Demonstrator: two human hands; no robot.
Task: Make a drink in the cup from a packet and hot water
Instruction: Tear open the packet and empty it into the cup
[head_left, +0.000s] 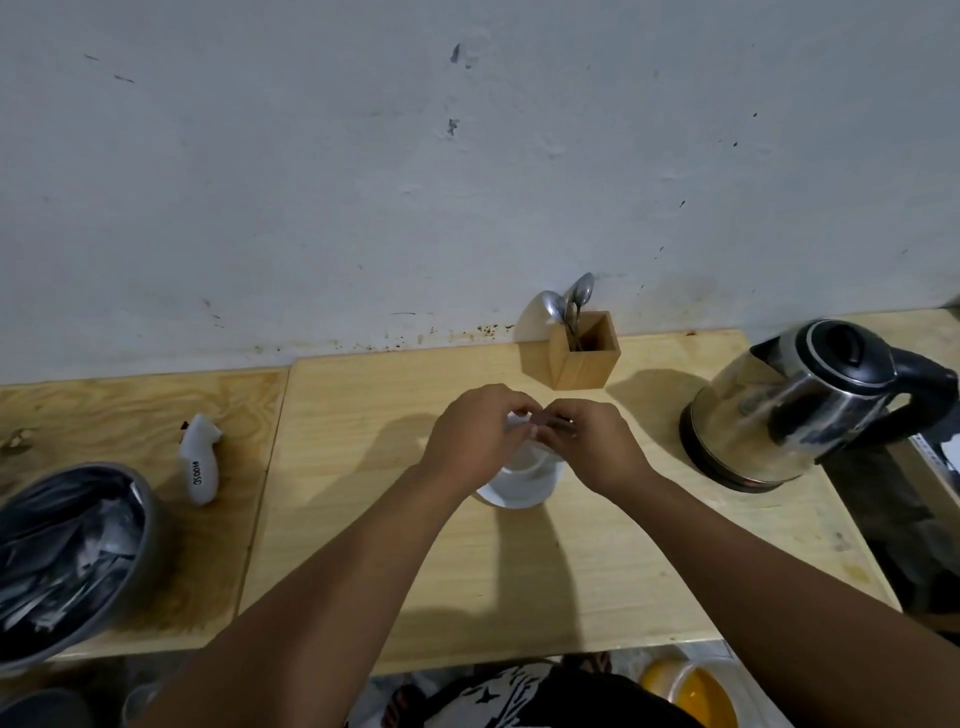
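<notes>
From the head view I have both hands meeting at the centre of the wooden table (571, 571), directly above the white cup (527, 460). My left hand (475, 434) comes in from 7 o'clock with its fingers curled inward; my right hand (592, 447) comes in from 5 o'clock, likewise curled. The fingertips of both hands pinch a small packet (540, 422) between them, held just over the cup's rim; the packet is mostly hidden by the fingers, so I cannot tell whether it is torn open. The cup stands on a white saucer (524, 493), and the hands cover most of the cup's mouth, so its contents are not visible to me. At 12 o'clock from the cup, against the wall (363, 182), a square wooden holder (584, 353) stands upright with metal spoons (574, 301) leaning out of it toward the wall. At 3 o'clock, well apart from the cup, a steel electric kettle (795, 405) sits on its dark base with its black lid down and its black handle pointing toward the right edge of the frame. At 9 o'clock, on the neighbouring board, a small white bottle (200, 457) lies on its side with handwritten marking on it. At 8 o'clock, near the table's front edge, a grey metal bowl (78, 561) holds a heap of silvery sachets (57, 556).
</notes>
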